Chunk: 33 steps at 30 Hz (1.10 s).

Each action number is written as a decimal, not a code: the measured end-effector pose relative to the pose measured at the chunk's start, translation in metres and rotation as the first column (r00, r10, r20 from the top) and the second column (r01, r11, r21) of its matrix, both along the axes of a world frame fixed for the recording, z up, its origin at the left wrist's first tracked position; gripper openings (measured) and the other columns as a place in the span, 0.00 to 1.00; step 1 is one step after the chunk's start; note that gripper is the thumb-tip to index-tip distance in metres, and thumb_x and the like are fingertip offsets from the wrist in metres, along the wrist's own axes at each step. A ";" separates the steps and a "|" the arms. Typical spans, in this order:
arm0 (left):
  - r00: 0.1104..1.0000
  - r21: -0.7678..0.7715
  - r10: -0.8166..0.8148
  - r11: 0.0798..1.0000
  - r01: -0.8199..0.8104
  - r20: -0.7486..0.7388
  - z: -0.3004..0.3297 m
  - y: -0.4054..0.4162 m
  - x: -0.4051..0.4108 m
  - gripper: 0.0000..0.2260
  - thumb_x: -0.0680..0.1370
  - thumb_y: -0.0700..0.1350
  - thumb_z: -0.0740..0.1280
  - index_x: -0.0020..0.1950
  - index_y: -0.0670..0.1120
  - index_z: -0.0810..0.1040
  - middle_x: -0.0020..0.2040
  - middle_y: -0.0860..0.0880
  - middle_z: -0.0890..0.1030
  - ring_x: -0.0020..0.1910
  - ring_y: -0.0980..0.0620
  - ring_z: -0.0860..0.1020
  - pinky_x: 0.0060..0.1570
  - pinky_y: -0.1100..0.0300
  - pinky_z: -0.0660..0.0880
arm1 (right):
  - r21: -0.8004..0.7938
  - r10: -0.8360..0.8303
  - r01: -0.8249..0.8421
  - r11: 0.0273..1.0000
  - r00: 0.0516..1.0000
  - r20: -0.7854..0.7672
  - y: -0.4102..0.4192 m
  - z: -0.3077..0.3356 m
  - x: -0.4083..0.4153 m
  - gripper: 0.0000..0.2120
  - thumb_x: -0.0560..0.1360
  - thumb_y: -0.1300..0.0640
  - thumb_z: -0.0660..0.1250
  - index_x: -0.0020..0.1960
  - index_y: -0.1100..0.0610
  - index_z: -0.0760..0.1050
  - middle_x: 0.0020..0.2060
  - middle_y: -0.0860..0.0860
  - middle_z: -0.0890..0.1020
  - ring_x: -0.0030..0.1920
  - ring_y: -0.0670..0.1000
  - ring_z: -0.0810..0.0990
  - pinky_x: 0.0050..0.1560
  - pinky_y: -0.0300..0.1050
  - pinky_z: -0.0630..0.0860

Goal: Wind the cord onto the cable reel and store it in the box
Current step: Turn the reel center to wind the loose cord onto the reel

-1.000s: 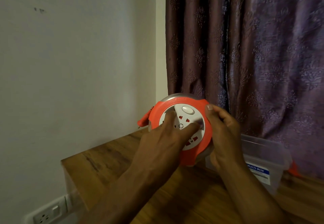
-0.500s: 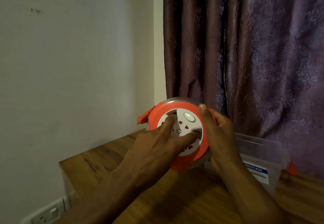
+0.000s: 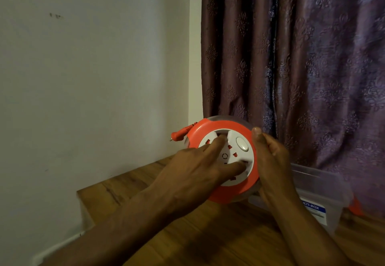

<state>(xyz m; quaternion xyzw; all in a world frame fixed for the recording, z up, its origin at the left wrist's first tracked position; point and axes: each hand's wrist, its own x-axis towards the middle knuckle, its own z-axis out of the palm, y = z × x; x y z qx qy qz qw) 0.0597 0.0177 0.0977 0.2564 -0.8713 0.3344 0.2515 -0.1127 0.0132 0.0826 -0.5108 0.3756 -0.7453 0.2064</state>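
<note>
Orange cable reel (image 3: 224,190) above table (image 3: 208,234): right hand (image 3: 270,161) grips rim; left hand (image 3: 195,167) fingers straight, pressing white face.

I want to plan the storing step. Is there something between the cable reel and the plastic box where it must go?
Nothing visible stands between them. The cable reel is held up by the right hand, and the box sits just behind that hand on the table. Whether the box has a lid on cannot be told.
</note>
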 end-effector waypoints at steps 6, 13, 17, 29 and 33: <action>0.955 0.067 -0.086 0.992 0.109 -0.284 -0.021 0.003 0.011 0.31 0.68 0.42 0.71 0.68 0.58 0.64 0.70 0.48 0.68 0.50 0.49 0.79 0.37 0.58 0.80 | -0.021 -0.054 0.054 0.998 0.999 0.004 -0.003 -0.004 0.000 0.12 0.78 0.43 0.63 0.41 0.43 0.82 0.40 0.49 0.87 0.42 0.50 0.86 0.41 0.48 0.83; 0.305 0.374 0.266 0.843 0.387 -0.914 -0.041 -0.005 0.017 0.14 0.75 0.62 0.57 0.54 0.56 0.73 0.49 0.60 0.77 0.44 0.61 0.77 0.37 0.68 0.72 | 0.029 -0.072 0.069 0.997 0.992 0.099 -0.005 -0.009 0.002 0.11 0.79 0.45 0.62 0.45 0.47 0.81 0.42 0.49 0.87 0.47 0.54 0.86 0.48 0.55 0.83; 0.297 0.447 0.344 0.548 0.707 -0.891 -0.036 -0.012 0.008 0.17 0.72 0.66 0.58 0.58 0.64 0.70 0.50 0.66 0.78 0.47 0.64 0.78 0.40 0.65 0.77 | 0.033 -0.023 0.020 0.999 0.996 0.083 -0.003 -0.010 0.008 0.11 0.75 0.41 0.63 0.41 0.41 0.82 0.41 0.46 0.88 0.44 0.53 0.87 0.44 0.52 0.84; 0.244 0.342 0.263 0.443 0.829 -0.933 -0.031 -0.021 0.006 0.34 0.68 0.57 0.70 0.70 0.63 0.57 0.54 0.56 0.79 0.47 0.58 0.81 0.36 0.61 0.78 | 0.058 0.019 -0.020 0.998 0.999 0.027 -0.006 -0.015 0.012 0.17 0.68 0.36 0.63 0.46 0.45 0.82 0.43 0.48 0.88 0.43 0.52 0.87 0.41 0.50 0.84; 0.252 0.341 0.248 0.437 0.833 -0.935 -0.028 -0.022 0.010 0.35 0.69 0.57 0.70 0.71 0.64 0.56 0.55 0.57 0.79 0.48 0.59 0.80 0.37 0.61 0.78 | 0.055 0.018 -0.016 0.998 0.999 -0.032 -0.005 -0.014 0.013 0.17 0.68 0.35 0.62 0.47 0.45 0.81 0.43 0.46 0.88 0.43 0.50 0.87 0.41 0.48 0.83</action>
